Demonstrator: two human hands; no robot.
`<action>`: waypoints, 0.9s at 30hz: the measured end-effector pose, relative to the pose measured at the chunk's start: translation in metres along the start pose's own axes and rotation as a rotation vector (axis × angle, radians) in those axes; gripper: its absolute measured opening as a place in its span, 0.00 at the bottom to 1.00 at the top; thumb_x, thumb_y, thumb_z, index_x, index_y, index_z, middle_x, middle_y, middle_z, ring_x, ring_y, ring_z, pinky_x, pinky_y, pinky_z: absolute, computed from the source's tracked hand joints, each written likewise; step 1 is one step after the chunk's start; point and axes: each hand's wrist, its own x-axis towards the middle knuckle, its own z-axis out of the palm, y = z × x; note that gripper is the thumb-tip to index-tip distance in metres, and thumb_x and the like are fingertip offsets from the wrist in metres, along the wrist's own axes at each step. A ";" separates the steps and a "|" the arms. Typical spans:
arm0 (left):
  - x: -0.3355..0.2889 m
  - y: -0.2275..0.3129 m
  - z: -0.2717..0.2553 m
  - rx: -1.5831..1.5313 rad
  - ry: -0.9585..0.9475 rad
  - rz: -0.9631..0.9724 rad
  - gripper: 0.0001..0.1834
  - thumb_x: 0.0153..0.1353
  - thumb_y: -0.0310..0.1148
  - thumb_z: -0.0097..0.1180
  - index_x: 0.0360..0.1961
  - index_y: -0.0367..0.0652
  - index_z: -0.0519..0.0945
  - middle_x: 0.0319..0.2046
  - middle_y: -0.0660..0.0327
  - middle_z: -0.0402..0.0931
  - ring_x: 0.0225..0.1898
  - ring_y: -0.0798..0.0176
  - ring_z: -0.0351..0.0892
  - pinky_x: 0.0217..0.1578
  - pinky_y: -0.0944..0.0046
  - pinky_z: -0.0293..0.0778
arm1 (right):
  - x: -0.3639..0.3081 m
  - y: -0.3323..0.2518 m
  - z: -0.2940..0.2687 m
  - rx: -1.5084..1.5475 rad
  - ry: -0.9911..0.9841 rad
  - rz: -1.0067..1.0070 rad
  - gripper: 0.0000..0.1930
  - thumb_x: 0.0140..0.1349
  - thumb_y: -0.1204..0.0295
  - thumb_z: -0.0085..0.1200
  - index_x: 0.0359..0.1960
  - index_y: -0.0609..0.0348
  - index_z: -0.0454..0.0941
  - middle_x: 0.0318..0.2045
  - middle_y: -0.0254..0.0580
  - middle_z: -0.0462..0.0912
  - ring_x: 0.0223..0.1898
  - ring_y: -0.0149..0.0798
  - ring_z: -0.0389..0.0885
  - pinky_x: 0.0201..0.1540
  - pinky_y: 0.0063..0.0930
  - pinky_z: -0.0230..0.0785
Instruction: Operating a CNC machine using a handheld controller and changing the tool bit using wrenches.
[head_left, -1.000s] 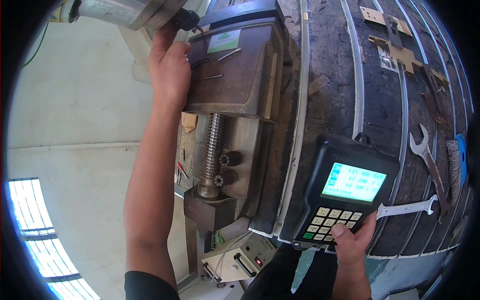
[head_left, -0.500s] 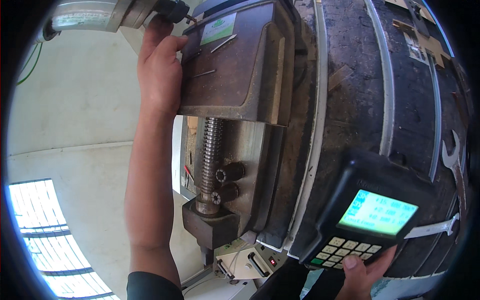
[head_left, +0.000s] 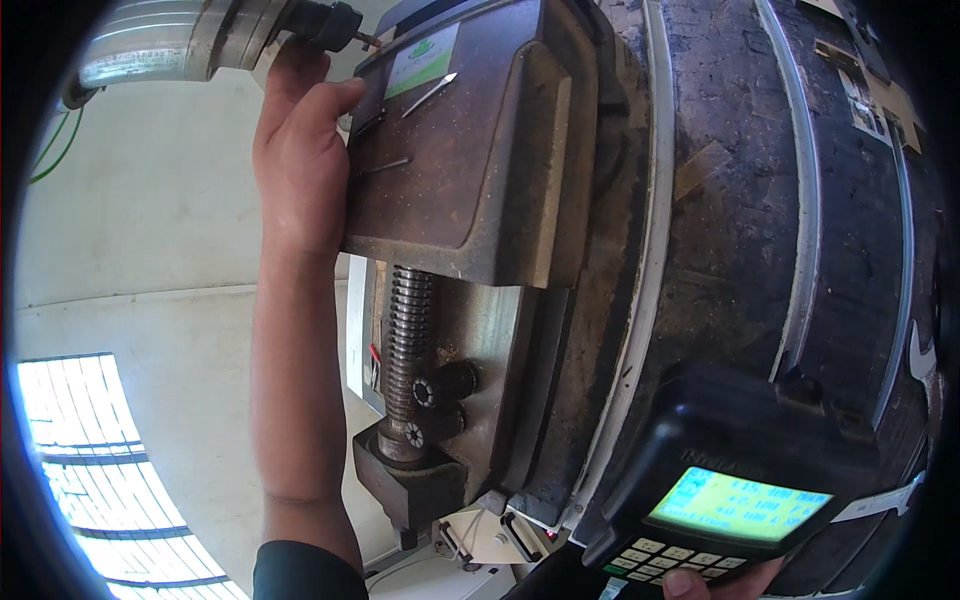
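My left hand (head_left: 303, 150) is raised against the left side of a brown metal machine vise (head_left: 470, 190), just below a spindle with a black collet nut (head_left: 325, 24) and a thin bit. Its thumb stands apart from the fingers, which are partly hidden; nothing shows between them. On the vise top lie a pointed metal bit (head_left: 430, 95), a thin rod (head_left: 384, 166) and a green-and-white label (head_left: 424, 62). At the lower right my right hand (head_left: 690, 584) grips a black handheld controller (head_left: 735, 470) with a lit screen, thumb at its lower keys.
A threaded screw (head_left: 408, 330) runs from the vise to an end block (head_left: 405, 475), with two collets (head_left: 440, 385) beside it. The dark slotted machine table (head_left: 730, 230) spreads to the right, bearing a wrench (head_left: 875, 503). A panel with black handles (head_left: 490, 538) sits below.
The controller sits lower in view, with more of its keypad and my right hand cut off. The vise and my left hand appear shifted slightly left; the hand stays beside the vise.
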 end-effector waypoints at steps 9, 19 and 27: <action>0.001 0.004 0.003 -0.088 -0.019 -0.014 0.27 0.50 0.24 0.45 0.54 0.28 0.61 0.56 0.51 0.61 0.59 0.56 0.59 0.56 0.63 0.57 | 0.002 0.002 0.002 -0.016 0.040 -0.165 0.34 0.46 0.77 0.60 0.55 0.60 0.55 0.45 0.43 0.71 0.44 0.33 0.68 0.47 0.25 0.61; -0.002 0.004 0.000 -0.045 -0.071 0.007 0.28 0.50 0.24 0.45 0.55 0.28 0.60 0.56 0.50 0.61 0.59 0.56 0.58 0.56 0.63 0.57 | -0.002 0.004 0.002 -0.064 0.038 -0.112 0.37 0.46 0.77 0.59 0.57 0.61 0.50 0.49 0.47 0.66 0.48 0.36 0.65 0.51 0.30 0.57; -0.003 -0.001 -0.001 -0.049 -0.062 -0.032 0.30 0.50 0.25 0.45 0.57 0.30 0.57 0.55 0.50 0.61 0.59 0.55 0.57 0.56 0.63 0.54 | -0.003 0.008 -0.002 -0.182 0.052 -0.109 0.35 0.46 0.73 0.61 0.55 0.62 0.54 0.47 0.46 0.68 0.45 0.36 0.67 0.47 0.29 0.60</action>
